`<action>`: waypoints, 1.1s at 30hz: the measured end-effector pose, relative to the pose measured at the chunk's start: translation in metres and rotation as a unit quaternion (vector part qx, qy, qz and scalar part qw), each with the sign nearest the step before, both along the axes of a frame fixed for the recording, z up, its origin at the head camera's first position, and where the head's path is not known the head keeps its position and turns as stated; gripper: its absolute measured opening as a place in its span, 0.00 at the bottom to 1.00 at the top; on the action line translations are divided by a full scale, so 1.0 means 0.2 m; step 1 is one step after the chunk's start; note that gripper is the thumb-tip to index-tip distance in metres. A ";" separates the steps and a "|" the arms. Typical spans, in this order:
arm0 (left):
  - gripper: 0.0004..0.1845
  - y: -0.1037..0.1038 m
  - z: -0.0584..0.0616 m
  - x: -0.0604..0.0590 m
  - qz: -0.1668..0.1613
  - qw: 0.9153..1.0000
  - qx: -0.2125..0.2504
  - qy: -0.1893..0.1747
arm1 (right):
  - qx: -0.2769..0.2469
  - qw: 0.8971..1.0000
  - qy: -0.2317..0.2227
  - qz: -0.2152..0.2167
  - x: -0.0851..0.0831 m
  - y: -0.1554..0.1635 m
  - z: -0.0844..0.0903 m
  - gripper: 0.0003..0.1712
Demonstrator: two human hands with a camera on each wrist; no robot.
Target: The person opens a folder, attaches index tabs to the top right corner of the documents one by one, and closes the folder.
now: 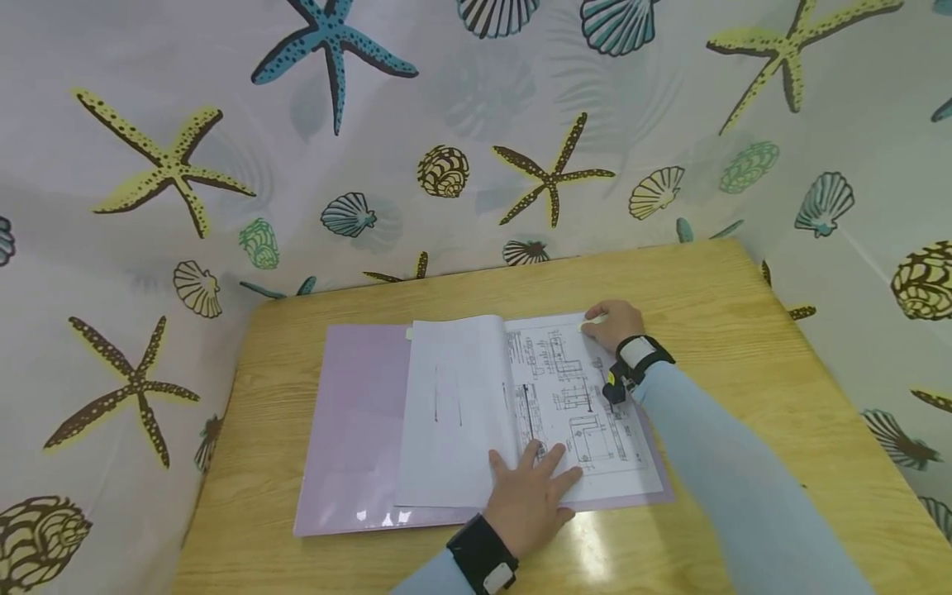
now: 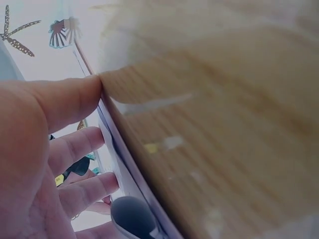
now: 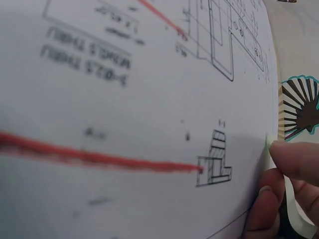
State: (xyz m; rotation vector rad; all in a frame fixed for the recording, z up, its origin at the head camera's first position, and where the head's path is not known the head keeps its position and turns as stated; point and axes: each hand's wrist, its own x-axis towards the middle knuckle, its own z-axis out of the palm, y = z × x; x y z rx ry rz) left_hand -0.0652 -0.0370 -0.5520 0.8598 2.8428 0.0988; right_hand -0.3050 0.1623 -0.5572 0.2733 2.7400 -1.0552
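A clip folder with a lilac cover (image 1: 357, 430) lies open on the table, holding white sheets. Technical drawings fill the right-hand page (image 1: 576, 397); the turned left-hand page (image 1: 454, 413) is nearly blank. My left hand (image 1: 526, 508) presses on the lower part of the drawing page, fingers spread, near the folder's bottom edge. At the upper right corner, my right hand (image 1: 616, 325) pinches a pale yellow-green sticky tab (image 3: 296, 216) between thumb and fingers at the page edge. Red lines cross the drawing sheet (image 3: 149, 99) in the right wrist view.
The wooden table (image 1: 744, 347) extends around the folder. Behind and beside it hangs a white cloth (image 1: 461, 99) printed with starfish and shells. Another small pale tab (image 1: 409, 333) sticks out at the left-hand page's upper left edge.
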 end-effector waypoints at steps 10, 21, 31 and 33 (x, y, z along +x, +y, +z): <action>0.29 0.00 -0.01 0.00 0.000 1.000 -0.003 0.001 | 0.018 1.000 -0.003 0.008 0.00 -0.02 0.01 0.14; 0.29 0.00 -0.02 0.00 0.000 1.000 -0.001 0.004 | 0.038 0.999 0.009 0.023 -0.02 -0.02 -0.01 0.13; 0.29 0.00 -0.01 0.01 0.002 1.000 0.004 0.010 | 0.056 0.998 -0.011 0.028 -0.01 -0.02 0.01 0.15; 0.29 0.00 -0.01 0.01 0.003 1.000 0.003 0.009 | 0.062 0.998 -0.019 0.028 0.00 -0.02 0.02 0.17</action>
